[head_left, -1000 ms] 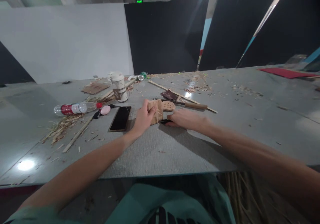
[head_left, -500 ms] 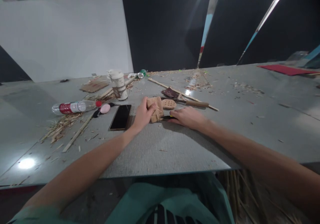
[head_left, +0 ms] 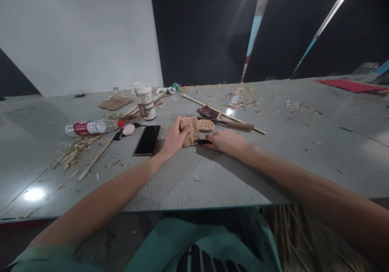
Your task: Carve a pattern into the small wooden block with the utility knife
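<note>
My left hand (head_left: 172, 139) is closed around a carved wooden block (head_left: 191, 127), its thumb lying on the upper face. From the right, my right hand (head_left: 227, 141) grips a slim knife (head_left: 203, 141) whose dark blade end meets the lower right edge of the block. Most of the knife's handle is hidden inside my fingers. Just right of the block lies an oval wooden piece with rows of small holes (head_left: 206, 125). Behind my right hand rests a tool with a round wooden handle (head_left: 240, 125), near a dark brown curved piece (head_left: 208, 111).
A phone (head_left: 147, 140) lies left of my left hand. Farther left are a plastic bottle (head_left: 101, 126), a pink oval object (head_left: 129, 130) and wood shavings (head_left: 77, 150). A paper cup (head_left: 146, 102) stands behind the phone. Long wooden strips (head_left: 194, 99) and a can (head_left: 173, 88) lie farther back.
The view has shifted slightly. Both hands keep their grips on the block and the knife; the yellow part of the knife's handle no longer shows beside my right fingers.
</note>
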Available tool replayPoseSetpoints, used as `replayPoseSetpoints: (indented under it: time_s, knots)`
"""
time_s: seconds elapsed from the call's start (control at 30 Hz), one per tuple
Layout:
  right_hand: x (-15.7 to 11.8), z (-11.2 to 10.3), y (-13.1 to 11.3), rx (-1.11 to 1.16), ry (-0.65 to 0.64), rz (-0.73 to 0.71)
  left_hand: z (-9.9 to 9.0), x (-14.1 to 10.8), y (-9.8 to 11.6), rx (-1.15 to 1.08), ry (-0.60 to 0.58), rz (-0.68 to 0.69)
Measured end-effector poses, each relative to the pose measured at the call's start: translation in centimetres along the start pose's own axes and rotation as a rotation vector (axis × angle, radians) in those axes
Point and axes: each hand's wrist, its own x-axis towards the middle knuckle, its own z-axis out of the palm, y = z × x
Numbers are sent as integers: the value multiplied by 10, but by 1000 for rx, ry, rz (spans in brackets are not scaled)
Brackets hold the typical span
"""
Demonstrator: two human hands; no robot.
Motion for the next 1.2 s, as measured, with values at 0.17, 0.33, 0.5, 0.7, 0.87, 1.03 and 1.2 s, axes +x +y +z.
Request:
replayPoseSetpoints:
  time_s: [0.17,0.33,0.5,0.7,0.87,1.03,1.2]
  knots:
    - [4,-4,3,18,-17,-30,-2,-1,0,6,-9,38]
    - [5,-7,5,31,-27,-72,-3,-1,1,22,-23,46]
    - [5,-7,6,33,-23,-111,-3,-1,0,24,-30,50]
    - [7,-11,9,56,-24,-149,-4,0,0,0,-44,38]
    - [10,-13,12,74,-25,-193,-2,7,-5,-39,-44,5]
    - [3,-4,17,83,23,-177,-2,10,-7,-59,-20,-19]
    - [-3,8,26,109,108,-89,-2,8,-10,-90,-14,-57]
